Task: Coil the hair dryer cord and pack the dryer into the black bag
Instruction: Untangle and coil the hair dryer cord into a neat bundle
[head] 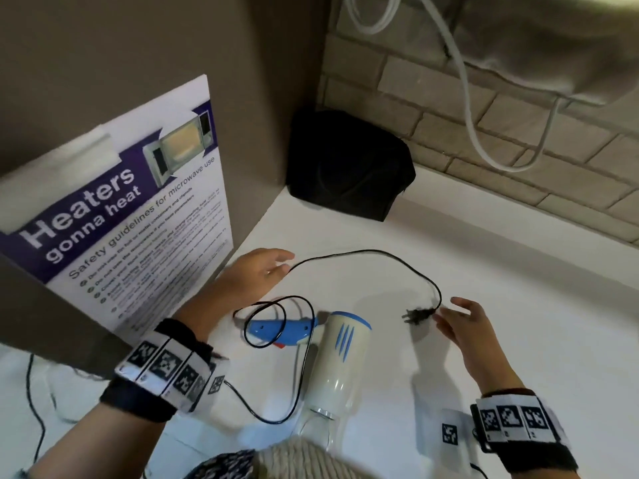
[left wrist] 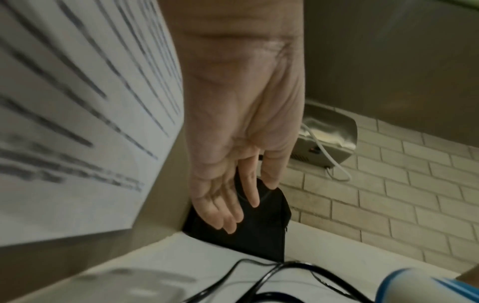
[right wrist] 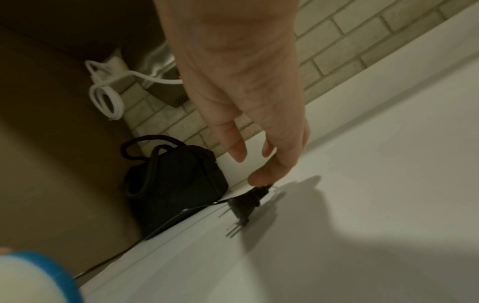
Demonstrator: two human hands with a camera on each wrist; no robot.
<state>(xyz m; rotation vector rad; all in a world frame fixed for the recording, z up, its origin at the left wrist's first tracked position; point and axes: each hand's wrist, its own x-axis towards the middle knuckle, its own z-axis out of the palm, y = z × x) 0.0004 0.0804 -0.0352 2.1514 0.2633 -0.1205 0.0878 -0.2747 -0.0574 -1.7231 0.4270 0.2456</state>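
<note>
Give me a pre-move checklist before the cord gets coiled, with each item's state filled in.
1. Plug free of any socket: ok, it lies on the white counter.
2. Right hand at the plug: ok, fingertips reach it; a firm pinch cannot tell.
3. Left hand on the cord: not ok, open beside it, gripping nothing.
4. Cord coiled: not ok, it sprawls in loose loops, one crossing the blue handle.
5. Hair dryer at rest: ok, lying on its side.
6. Black bag open: cannot tell; it stands in the corner.
</note>
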